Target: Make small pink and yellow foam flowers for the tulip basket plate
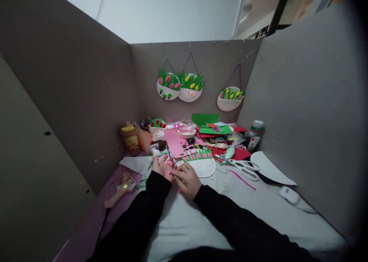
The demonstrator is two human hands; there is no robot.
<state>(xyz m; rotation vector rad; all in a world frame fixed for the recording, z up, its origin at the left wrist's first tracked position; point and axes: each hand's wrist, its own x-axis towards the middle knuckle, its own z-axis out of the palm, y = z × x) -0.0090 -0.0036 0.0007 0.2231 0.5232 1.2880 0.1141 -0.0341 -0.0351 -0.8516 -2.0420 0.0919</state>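
On the wall | three tulip plaques (pixel 190 86) | one scissors (pixel 240 165) (two hands (pixel 176 172) meet)

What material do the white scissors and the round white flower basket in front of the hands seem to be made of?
The white-handled scissors seem to have smooth plastic handles and pale metal blades, though blur leaves the blades uncertain. The flat, round white flower basket looks like matte craft foam or card: thin cut edges, no shine, with pink and green cut-outs along its top. The right hand and left hand rest beside it.
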